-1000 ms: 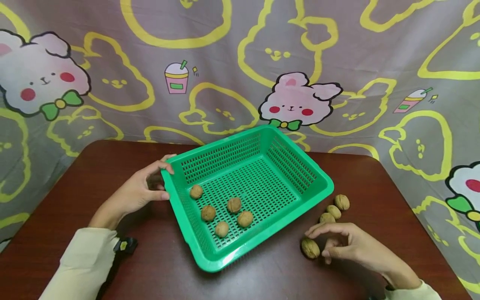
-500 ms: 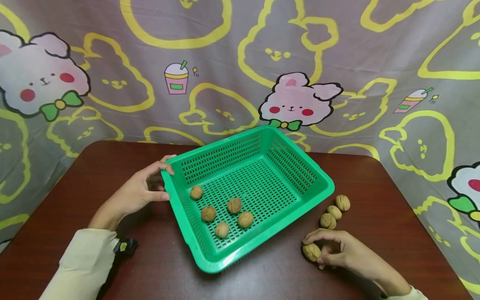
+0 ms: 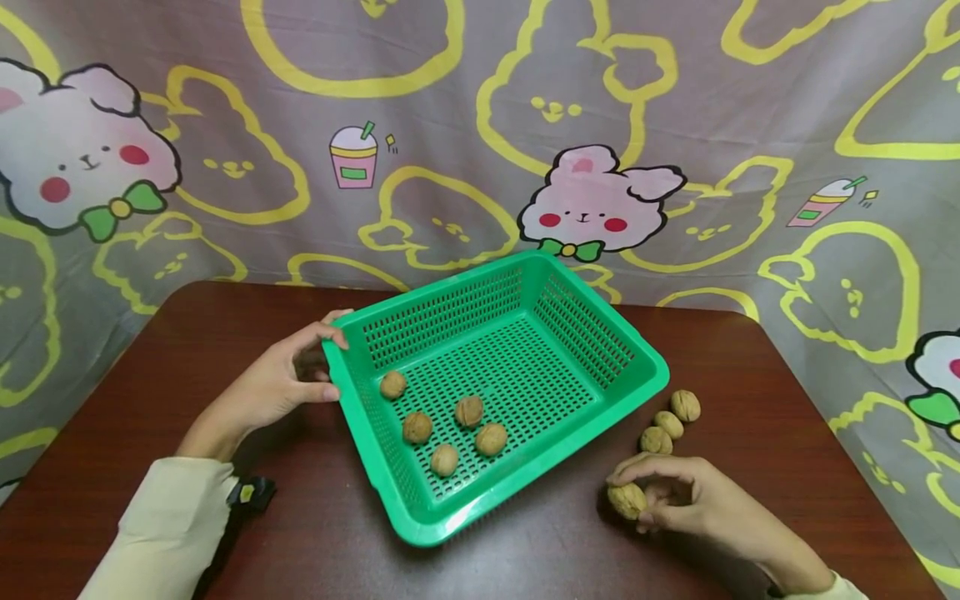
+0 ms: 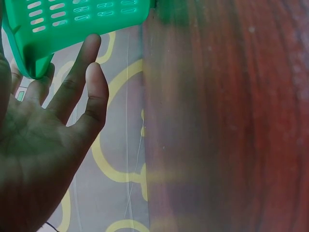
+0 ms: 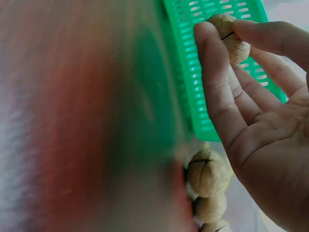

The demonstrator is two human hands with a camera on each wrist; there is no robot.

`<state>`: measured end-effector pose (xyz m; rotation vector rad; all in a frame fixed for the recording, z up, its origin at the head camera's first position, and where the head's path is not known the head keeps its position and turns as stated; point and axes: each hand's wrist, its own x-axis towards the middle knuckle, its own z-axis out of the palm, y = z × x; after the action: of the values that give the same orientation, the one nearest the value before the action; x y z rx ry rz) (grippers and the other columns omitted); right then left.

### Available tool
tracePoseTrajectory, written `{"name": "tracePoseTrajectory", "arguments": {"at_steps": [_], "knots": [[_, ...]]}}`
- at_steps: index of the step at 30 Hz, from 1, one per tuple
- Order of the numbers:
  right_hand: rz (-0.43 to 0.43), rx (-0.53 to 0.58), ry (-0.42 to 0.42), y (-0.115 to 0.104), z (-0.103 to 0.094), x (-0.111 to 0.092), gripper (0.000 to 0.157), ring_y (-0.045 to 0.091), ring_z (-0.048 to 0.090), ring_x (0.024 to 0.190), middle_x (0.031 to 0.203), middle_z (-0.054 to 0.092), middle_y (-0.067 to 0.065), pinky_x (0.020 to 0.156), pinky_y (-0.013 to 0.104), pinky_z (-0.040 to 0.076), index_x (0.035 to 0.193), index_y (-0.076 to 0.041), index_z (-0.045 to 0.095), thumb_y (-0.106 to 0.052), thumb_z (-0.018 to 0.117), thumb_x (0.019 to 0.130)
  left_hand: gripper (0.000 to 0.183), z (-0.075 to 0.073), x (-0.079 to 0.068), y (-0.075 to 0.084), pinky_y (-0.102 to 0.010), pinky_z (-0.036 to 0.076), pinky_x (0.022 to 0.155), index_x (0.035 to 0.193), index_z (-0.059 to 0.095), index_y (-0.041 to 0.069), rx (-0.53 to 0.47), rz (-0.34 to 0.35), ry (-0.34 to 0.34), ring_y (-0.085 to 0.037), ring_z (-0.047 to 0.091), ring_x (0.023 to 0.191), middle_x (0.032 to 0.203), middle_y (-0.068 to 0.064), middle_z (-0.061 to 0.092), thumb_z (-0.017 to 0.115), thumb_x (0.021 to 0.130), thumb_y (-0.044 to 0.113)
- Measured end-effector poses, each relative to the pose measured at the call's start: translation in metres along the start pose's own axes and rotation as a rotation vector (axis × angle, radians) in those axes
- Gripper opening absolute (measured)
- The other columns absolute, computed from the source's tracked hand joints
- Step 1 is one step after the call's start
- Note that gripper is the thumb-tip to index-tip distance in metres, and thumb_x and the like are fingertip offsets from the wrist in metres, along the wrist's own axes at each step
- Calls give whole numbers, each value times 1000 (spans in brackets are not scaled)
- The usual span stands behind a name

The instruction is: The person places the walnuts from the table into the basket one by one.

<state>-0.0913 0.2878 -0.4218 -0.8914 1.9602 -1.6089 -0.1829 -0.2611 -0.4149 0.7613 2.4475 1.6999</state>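
My right hand [image 3: 690,500] pinches a walnut [image 3: 627,501] between thumb and fingers, close over the table to the right of the basket. The right wrist view shows this walnut [image 5: 231,41] at the fingertips with a dark seam. On the left, my left hand [image 3: 277,379] grips the rim of a green plastic basket [image 3: 487,508], fingers over the corner and thumb at the outer side. Inside the basket several walnuts [image 3: 468,411] lie scattered toward its left end. In the left wrist view the left hand [image 4: 63,111] has its fingers at the basket's edge [image 4: 101,29].
Three more walnuts [image 3: 668,425] form a short row on the dark wooden table [image 3: 322,533], just past the right hand. A patterned cloth [image 3: 450,125] hangs behind the table's far edge.
The right hand has closed its thumb and fingers on the walnut, which has shifted slightly right. The left hand and the basket stay where they were.
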Motion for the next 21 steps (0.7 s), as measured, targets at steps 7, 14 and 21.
{"name": "tracePoseTrajectory", "arguments": {"at_steps": [7,14,21], "knots": [[-39,128,-29,-22,-6,11,45,13,73,99,141,65,6,77,40,64,134,8,59,25,52,93,48,0,0,1,-21,53,83,123,53,4,3,16,-6,-11,67,98,170,-16,27,83,86,4],[-119,147,-56,-51,-10,36,50,20,72,108,142,65,11,80,43,64,136,4,61,26,47,94,48,2,5,0,-23,55,82,122,53,2,21,55,-3,-6,64,113,168,-6,33,82,85,-3],[0,170,-43,-91,-13,91,41,24,77,90,139,67,10,82,46,64,130,-5,68,15,58,97,46,1,1,0,-20,52,82,124,54,6,41,27,-2,-9,66,101,168,3,32,82,87,2]]}}
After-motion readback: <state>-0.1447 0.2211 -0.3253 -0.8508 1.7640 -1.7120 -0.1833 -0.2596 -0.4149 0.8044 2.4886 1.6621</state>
